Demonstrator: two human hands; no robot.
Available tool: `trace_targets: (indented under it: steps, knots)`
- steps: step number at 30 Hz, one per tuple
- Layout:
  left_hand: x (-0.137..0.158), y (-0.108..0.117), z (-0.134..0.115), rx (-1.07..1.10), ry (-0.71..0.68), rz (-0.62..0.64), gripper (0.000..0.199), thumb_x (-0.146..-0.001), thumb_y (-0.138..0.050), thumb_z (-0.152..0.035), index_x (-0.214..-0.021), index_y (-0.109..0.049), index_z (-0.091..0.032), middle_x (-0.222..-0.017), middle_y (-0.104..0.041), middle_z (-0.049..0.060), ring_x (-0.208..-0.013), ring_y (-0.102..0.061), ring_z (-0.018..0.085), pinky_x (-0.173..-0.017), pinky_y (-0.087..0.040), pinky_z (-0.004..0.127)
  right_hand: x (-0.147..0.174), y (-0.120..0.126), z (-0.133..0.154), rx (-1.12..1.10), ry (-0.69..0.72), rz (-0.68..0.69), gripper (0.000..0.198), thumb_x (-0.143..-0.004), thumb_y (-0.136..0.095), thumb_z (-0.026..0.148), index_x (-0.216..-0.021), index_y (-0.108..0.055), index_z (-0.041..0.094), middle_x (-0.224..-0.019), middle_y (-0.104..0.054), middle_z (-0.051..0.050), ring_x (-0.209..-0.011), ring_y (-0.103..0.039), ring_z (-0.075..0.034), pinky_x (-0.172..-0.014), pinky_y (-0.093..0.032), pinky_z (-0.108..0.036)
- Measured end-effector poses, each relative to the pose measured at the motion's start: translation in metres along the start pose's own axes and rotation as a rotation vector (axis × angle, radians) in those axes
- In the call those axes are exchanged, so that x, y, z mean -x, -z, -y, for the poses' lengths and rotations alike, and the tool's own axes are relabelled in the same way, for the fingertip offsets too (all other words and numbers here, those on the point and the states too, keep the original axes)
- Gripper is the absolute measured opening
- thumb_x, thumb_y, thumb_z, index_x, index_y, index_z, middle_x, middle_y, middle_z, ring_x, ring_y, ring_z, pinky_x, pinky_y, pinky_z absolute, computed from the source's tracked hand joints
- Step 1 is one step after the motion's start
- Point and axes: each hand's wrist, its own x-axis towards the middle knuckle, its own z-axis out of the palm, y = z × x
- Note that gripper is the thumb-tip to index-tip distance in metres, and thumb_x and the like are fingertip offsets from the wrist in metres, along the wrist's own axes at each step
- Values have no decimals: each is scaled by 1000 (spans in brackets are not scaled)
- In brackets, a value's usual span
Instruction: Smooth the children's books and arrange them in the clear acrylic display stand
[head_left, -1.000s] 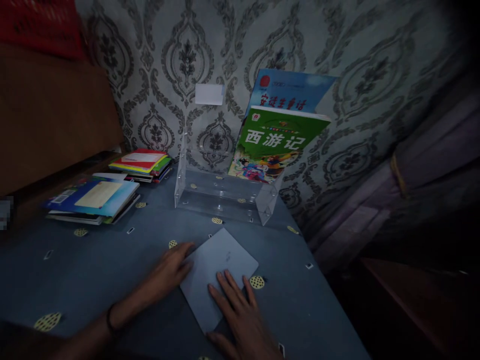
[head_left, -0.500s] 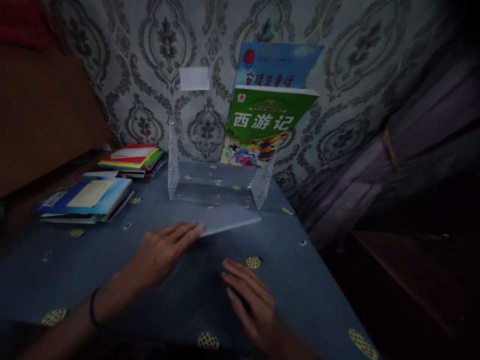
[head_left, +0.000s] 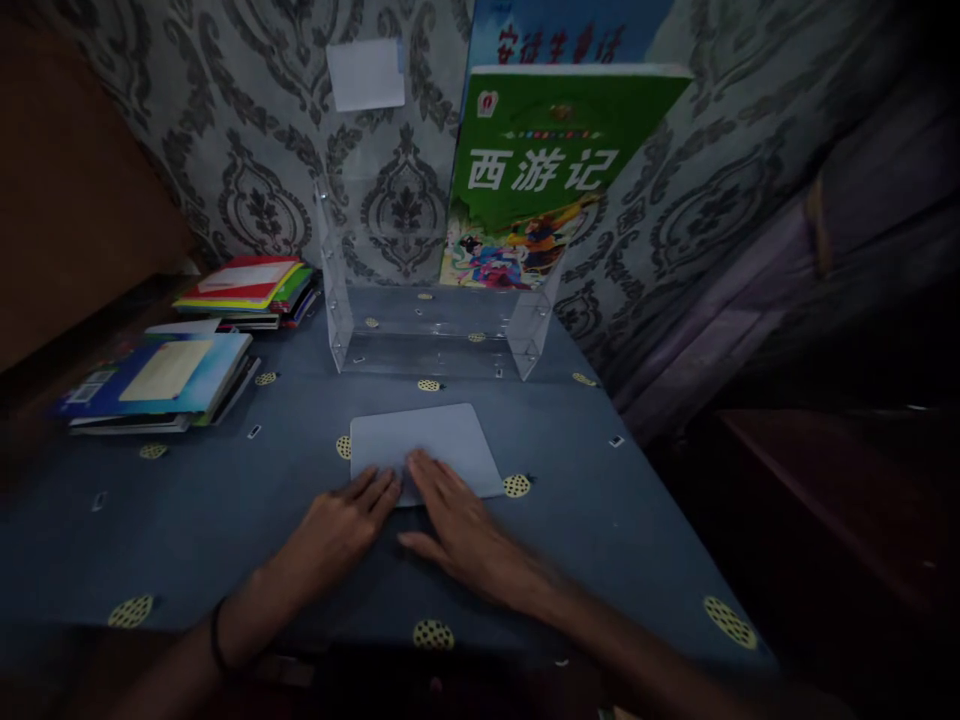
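Note:
A white sheet of paper (head_left: 424,435), perhaps folded, lies flat on the cloth-covered table in front of me. My left hand (head_left: 346,520), with a dark band on its wrist, rests its fingertips on the paper's lower left part; its thumb is hidden. My right hand (head_left: 465,530) lies with outstretched fingers on the paper's lower middle, its thumb apart and over the cloth. Behind the paper stands a clear plastic rack (head_left: 427,345). A green book (head_left: 544,170) with Chinese characters leans upright in the rack, in front of a blue book (head_left: 570,35).
To the left lie two stacks: one topped by a blue book (head_left: 217,375), the other by a red-covered book (head_left: 270,280). A white card (head_left: 366,75) shows against the patterned wall. The blue tablecloth (head_left: 600,560) ends at the right, near a tied curtain (head_left: 720,310).
The paper, tilted up in my left hand before, now lies flat on the table. My right hand has moved forward onto it. The view has tipped downward and closer.

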Motion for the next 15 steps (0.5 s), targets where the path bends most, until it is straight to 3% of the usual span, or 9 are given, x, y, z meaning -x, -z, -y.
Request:
trace_targets:
  steps: [7,10,15]
  knots:
    - [1,-2,1,21,-11,-72,60,-90,-36,2,-146,-49,-16,-142,-61,15,-132,-58,27,-80,-62,33,26,21,-69,183,-101,-101,81,-97,-57,49,-161,-20,17,-164,-30,-17,-152,-27,-30,-123,-30,-54]
    - [-5,7,-4,-14,9,-55,53,-90,-37,2,-138,-55,-13,-132,-67,15,-120,-65,26,-85,-61,35,30,27,-74,192,-100,-98,72,-98,-56,44,-159,-29,17,-163,-33,-16,-151,-31,-29,-123,-30,-55]
    - [-27,27,-22,-85,79,1,26,-96,-44,-7,-107,-66,-11,-95,-73,13,-87,-70,25,-74,-59,36,27,23,-69,215,-120,-161,54,-97,-59,34,-148,-49,17,-153,-49,-17,-146,-41,-30,-120,-32,-59]
